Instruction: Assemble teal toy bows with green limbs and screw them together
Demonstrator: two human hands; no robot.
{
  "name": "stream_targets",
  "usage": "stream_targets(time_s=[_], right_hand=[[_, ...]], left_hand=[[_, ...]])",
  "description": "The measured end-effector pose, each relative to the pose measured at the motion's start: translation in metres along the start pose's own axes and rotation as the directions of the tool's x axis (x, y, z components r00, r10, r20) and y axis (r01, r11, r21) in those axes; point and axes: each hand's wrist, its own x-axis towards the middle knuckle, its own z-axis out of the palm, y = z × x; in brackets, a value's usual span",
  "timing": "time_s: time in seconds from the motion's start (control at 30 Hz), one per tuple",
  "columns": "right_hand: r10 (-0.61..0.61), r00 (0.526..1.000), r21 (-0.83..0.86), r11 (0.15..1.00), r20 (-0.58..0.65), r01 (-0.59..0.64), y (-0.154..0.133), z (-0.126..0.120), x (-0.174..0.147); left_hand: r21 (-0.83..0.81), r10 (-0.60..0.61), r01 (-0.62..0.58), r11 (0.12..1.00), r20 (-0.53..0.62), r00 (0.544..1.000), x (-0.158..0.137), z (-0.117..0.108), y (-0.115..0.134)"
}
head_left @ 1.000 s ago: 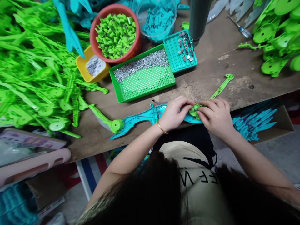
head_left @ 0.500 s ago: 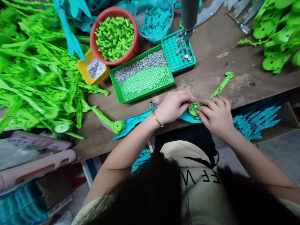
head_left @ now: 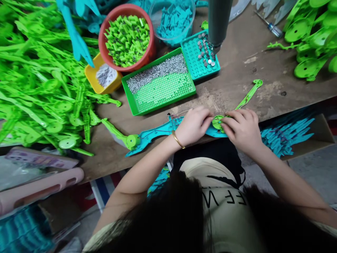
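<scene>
A long blue plastic piece [head_left: 155,133] lies along the table's front edge, with thin wires on it. At its right end sits the round disc [head_left: 217,122] of a green plastic arm [head_left: 249,95], which points away to the upper right. My right hand [head_left: 242,128] has its thumb and fingers closed on the disc's right side. Just left of the disc, my left hand [head_left: 196,123] is over the blue piece, thumb and fingertips pinched together; whatever is between them is too small to see. A second green arm [head_left: 118,133] joins the blue piece's left end.
Behind my hands stand a green tray [head_left: 163,95] of screws, a turquoise tray [head_left: 195,63] with metal discs, a red bowl [head_left: 152,45] of green parts and a yellow dish [head_left: 91,75]. A grey cylindrical tool [head_left: 219,21] hangs above. Green parts [head_left: 52,88] heap at left.
My left hand has drawn slightly left and down from the disc, showing more of the blue piece. My right hand stays at the disc. The hanging tool appears farther right and lower.
</scene>
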Motion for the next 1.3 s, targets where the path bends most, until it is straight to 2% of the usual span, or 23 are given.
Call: stream_targets(time_s=[0.1,0.2,0.3,0.43,0.53,0.63,0.73,0.97,1.07,1.2,1.3], right_hand=[[0.007,1.000,0.016,1.000,0.013,-0.007,0.001,0.000,-0.001],[-0.006,1.000,-0.009,1.000,0.018,0.007,0.001,0.001,-0.002],[-0.012,1.000,-0.035,0.999,0.025,0.013,0.002,0.001,-0.002],[-0.019,0.999,-0.056,0.998,0.026,0.020,0.001,-0.002,0.000],[-0.050,0.998,-0.068,0.997,-0.024,0.048,-0.004,-0.005,0.001],[-0.132,0.989,-0.050,0.990,-0.069,0.129,-0.012,-0.005,0.003],[-0.187,0.981,-0.064,0.981,-0.052,0.184,-0.016,-0.001,0.004],[-0.150,0.989,-0.119,0.981,0.017,0.151,-0.019,0.003,0.009],[-0.120,0.991,-0.124,0.984,0.053,0.126,-0.022,0.001,0.013],[-0.106,0.992,-0.123,0.986,0.070,0.114,-0.026,-0.003,0.017],[-0.093,0.994,-0.125,0.987,0.061,0.100,-0.031,-0.005,0.019]], left_hand=[[-0.083,0.090,-0.085,0.993,0.054,0.994,0.000,-0.001,0.002],[0.047,0.153,-0.163,0.985,0.169,0.974,-0.003,-0.004,-0.002],[0.169,0.159,-0.199,0.965,0.223,0.962,-0.004,-0.005,-0.008],[0.341,0.140,-0.199,0.919,0.190,0.972,-0.002,0.000,-0.013],[0.409,0.135,-0.191,0.892,0.162,0.977,-0.001,0.006,-0.016],[0.418,0.100,-0.148,0.896,0.135,0.986,-0.001,0.010,-0.018],[0.396,0.030,-0.081,0.915,0.134,0.991,0.000,0.011,-0.018],[0.349,-0.099,0.062,0.935,0.090,0.991,0.002,0.014,-0.013],[0.332,-0.054,0.024,0.943,0.082,0.995,0.000,0.008,-0.014],[0.365,0.066,-0.064,0.929,0.007,0.998,-0.007,-0.005,-0.022],[0.337,0.116,-0.128,0.933,0.057,0.992,-0.009,-0.010,-0.030]])
